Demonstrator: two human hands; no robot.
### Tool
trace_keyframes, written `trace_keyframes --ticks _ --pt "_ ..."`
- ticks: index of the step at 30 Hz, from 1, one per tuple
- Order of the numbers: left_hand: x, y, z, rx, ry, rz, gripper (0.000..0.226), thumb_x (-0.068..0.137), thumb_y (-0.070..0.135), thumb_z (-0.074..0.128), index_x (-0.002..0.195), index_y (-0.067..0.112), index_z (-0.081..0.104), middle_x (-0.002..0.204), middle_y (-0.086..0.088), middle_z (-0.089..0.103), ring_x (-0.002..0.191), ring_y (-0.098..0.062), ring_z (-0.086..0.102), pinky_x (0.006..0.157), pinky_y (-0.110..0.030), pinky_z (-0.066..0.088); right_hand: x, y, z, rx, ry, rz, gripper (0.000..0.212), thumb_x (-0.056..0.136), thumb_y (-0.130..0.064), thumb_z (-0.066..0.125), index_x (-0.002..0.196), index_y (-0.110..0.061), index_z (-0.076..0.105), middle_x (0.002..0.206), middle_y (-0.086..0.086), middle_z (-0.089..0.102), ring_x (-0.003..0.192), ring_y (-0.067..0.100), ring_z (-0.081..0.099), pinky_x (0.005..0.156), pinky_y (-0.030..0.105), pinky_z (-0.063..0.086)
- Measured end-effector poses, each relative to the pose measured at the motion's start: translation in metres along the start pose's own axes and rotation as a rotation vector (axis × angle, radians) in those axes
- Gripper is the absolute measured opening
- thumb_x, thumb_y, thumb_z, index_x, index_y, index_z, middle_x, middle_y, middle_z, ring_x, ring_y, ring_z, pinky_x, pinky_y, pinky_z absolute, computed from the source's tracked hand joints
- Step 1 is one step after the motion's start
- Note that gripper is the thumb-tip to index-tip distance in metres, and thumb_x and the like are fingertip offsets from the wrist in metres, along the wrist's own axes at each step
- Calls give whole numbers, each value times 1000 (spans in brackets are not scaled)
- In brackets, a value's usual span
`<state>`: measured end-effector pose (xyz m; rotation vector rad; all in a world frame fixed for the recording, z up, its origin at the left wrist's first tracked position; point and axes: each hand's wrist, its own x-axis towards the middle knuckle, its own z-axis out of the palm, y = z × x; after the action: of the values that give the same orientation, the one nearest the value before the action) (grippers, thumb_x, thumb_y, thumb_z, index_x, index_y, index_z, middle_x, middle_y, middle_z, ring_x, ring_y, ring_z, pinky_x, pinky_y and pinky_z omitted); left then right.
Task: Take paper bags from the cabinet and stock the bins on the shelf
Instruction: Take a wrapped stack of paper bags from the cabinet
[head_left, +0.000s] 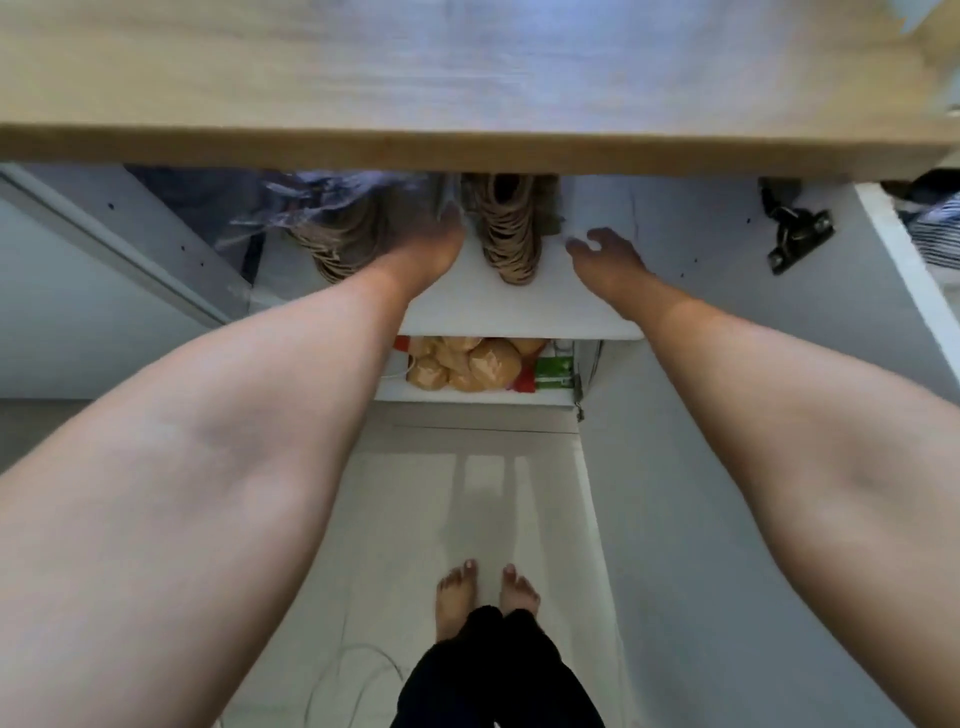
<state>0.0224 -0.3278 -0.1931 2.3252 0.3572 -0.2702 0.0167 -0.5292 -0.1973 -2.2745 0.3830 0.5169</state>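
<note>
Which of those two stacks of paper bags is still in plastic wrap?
The left stack, beside the left hand: clear plastic covers its top. The right stack is bare.

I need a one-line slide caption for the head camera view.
Both hands, left and right, reach toward two stacks of paper bags on the white cabinet shelf under a wooden countertop.

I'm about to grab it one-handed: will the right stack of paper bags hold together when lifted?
Probably not. The right stack stands on edge, loose, with no band or wrap visible, so the bags may fan or slip apart. Folded paper looks light yet floppy. Squeezing with both hands seems safer.
</note>
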Motion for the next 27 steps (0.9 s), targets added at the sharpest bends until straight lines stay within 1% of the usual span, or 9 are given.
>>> trace_keyframes --ticks 3,6,10,12,15,18,21,24,27 --pt "26 -7 24 -199 6 -134 57 101 43 18 150 14 22 154 -9 28 138 -27 32 112 -37 29 24 2 15 223 27 59 61 100 -49 30 152 -17 23 157 7 28 140 28 32 110 36 29" --pt "47 -6 38 -392 -38 -269 67 93 63 13 150 27 19 152 2 31 126 -24 42 92 -34 40 48 3 23 386 33 51 60 102 -50 20 153 -19 21 157 7 28 140 26 33 110 37 30" --pt "129 -24 53 -538 -49 -215 86 64 85 21 138 44 36 144 7 47 127 -27 47 90 -49 41 75 0 24 560 31 13 64 100 -55 20 154 -20 17 158 3 25 140 22 33 112 35 28" --pt "145 -27 53 -534 -66 -174 88 63 80 23 138 38 41 141 4 50 127 -30 48 96 -56 36 89 -4 24 629 27 -3 67 99 -57 21 155 -20 10 161 1 17 144 20 28 115 37 24" --pt "117 -12 51 -609 -114 -182 79 83 71 18 146 26 33 151 -1 38 135 -31 38 107 -54 30 107 -7 30 662 -9 -40 68 98 -59 19 155 -23 5 163 -1 9 147 21 21 118 41 18" --pt "120 -16 57 -701 -187 -159 84 81 74 14 145 24 36 150 -11 38 137 -35 37 101 -51 37 117 -6 35 676 -76 -33 69 96 -64 17 154 -27 14 161 2 18 146 21 25 120 43 19" --pt "111 -16 57 -754 -159 -172 82 88 69 6 146 18 33 152 -12 33 138 -27 35 99 -39 39 117 -3 38 660 -81 -33 70 95 -66 16 153 -27 19 159 2 25 143 21 31 118 41 23" --pt "94 -16 57 -768 -168 -184 75 93 63 2 141 20 40 131 -7 54 109 -24 55 79 -31 47 108 6 40 663 -47 28 70 94 -66 16 153 -28 20 155 2 34 137 22 40 108 39 32" --pt "64 -19 51 -807 -182 -282 79 88 72 7 144 25 38 143 -8 45 125 -33 44 102 -49 36 82 15 43 729 -12 120 81 89 -74 21 150 -22 29 146 4 46 124 25 50 92 38 41"
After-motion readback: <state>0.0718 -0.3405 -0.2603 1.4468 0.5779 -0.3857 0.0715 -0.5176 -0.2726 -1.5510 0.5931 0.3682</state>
